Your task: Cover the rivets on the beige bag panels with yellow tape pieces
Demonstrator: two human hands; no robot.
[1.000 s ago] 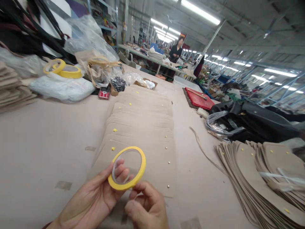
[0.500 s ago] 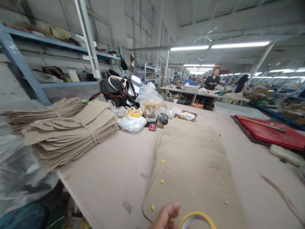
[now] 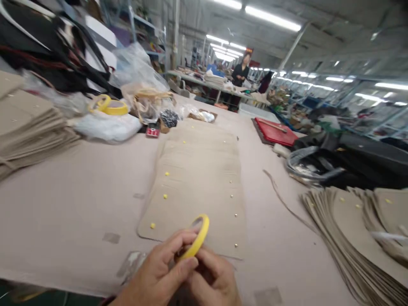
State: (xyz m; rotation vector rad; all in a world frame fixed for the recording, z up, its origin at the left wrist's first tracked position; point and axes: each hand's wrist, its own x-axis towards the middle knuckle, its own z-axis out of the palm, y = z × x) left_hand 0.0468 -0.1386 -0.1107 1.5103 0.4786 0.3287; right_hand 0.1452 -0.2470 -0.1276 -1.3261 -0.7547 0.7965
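- Yellow tape roll [image 3: 202, 238]: grasped in the fingers of the left hand [image 3: 162, 265], the thumb pressed on its near side.
- Right hand [image 3: 216, 274]: fingers curled in close at the ring's lower part; whether they pinch the tape, I cannot tell.
- Just changed: a second ago the ring showed its wide opening; now it is turned nearly edge-on, both hands drawn together. That seems to steady the roll for close fingerwork.
- Just beyond the fingers: overlapping beige pieces [image 3: 197, 170] on the tabletop [image 3: 95, 182], yellow tabs [image 3: 152, 225] down their left side, metal studs [image 3: 236, 245] down their right.
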